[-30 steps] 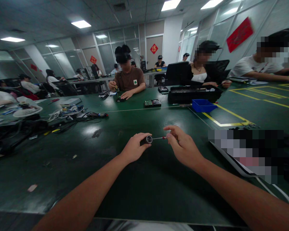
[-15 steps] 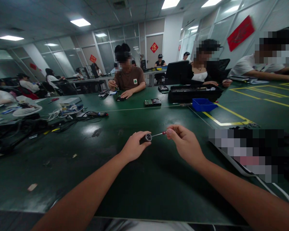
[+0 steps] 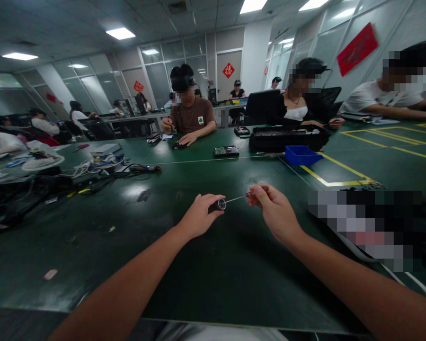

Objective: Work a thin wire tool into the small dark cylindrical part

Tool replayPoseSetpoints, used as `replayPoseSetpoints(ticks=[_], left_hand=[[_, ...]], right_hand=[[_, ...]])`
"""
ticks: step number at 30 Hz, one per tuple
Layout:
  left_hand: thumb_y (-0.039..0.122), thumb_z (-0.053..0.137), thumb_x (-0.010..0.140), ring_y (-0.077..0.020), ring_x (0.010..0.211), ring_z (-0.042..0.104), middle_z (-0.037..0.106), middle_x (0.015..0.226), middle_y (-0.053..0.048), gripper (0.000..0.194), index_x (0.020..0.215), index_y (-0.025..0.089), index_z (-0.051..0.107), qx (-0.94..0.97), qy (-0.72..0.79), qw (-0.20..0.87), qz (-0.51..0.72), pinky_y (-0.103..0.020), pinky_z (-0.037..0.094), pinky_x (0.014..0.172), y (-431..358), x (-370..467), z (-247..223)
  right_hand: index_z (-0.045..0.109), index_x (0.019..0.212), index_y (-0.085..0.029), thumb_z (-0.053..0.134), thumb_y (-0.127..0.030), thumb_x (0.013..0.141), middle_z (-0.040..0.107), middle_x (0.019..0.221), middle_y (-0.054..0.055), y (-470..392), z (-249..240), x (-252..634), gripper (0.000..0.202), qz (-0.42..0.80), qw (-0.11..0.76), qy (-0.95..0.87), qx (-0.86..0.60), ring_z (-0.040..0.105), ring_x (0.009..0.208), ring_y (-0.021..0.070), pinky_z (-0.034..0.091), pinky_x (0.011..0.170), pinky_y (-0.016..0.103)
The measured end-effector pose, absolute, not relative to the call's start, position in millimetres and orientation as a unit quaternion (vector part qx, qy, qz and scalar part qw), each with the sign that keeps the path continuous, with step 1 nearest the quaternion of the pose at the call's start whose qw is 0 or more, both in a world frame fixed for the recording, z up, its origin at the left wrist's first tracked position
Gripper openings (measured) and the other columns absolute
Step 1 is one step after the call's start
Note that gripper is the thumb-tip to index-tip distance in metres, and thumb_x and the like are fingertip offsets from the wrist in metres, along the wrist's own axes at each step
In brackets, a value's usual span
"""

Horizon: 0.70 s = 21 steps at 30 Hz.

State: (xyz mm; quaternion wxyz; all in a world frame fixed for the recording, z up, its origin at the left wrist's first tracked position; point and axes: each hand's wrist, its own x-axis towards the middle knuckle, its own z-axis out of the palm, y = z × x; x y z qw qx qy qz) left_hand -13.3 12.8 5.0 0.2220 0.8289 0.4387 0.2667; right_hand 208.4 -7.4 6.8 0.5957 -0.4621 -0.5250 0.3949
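Observation:
My left hand (image 3: 200,217) is closed around a short black cylinder (image 3: 220,204) with a silvery ring at its end, which faces right. What kind of part it is, I cannot make out. In my right hand (image 3: 271,206) is a screwdriver (image 3: 235,198) with a thin metal shaft and a reddish handle, mostly hidden by the fingers. Its shaft points left, and the tip meets or enters the cylinder's open end. Both hands are held above the green table (image 3: 184,284).
Cables (image 3: 92,180) and parts crowd the table's left. A hard drive (image 3: 226,151), a blue bin (image 3: 301,155) and a long black casing (image 3: 289,138) lie ahead. A blurred-out item (image 3: 362,227) lies right. A co-worker in a brown shirt (image 3: 193,116) sits opposite.
My right hand has turned slightly, and its fingers now cover more of the screwdriver's handle. The left hand still holds the cylinder in nearly the same place. The view has shifted a little.

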Motion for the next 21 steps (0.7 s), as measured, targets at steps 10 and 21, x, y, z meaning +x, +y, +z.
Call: replayPoseSetpoints(ticks=[10, 21], left_hand=[[0.025, 0.067, 0.088, -0.0250, 0.113, 0.055, 0.064, 0.123, -0.001, 0.037, 0.125, 0.029, 0.061, 0.822, 0.453, 0.219, 0.267, -0.058, 0.025, 0.117, 11.2, -11.8, 7.1], [0.023, 0.067, 0.088, -0.0241, 0.114, 0.055, 0.064, 0.123, 0.000, 0.039, 0.126, 0.030, 0.060, 0.820, 0.453, 0.210, 0.282, -0.057, 0.026, 0.117, 13.2, -13.9, 6.0]], right_hand=[[0.067, 0.087, -0.018, 0.059, -0.049, 0.090, 0.067, 0.072, 0.003, -16.3, 21.6, 208.2, 0.032, 0.313, 0.520, -0.612, -0.506, 0.062, 0.066, 0.0167, 0.047, 0.063, 0.030], [0.062, 0.065, -0.021, 0.064, -0.059, 0.083, 0.061, 0.052, -0.001, -22.9, 27.8, 207.4, 0.042, 0.221, 0.467, -0.636, -0.573, 0.053, 0.047, 0.0135, 0.036, 0.047, 0.027]])
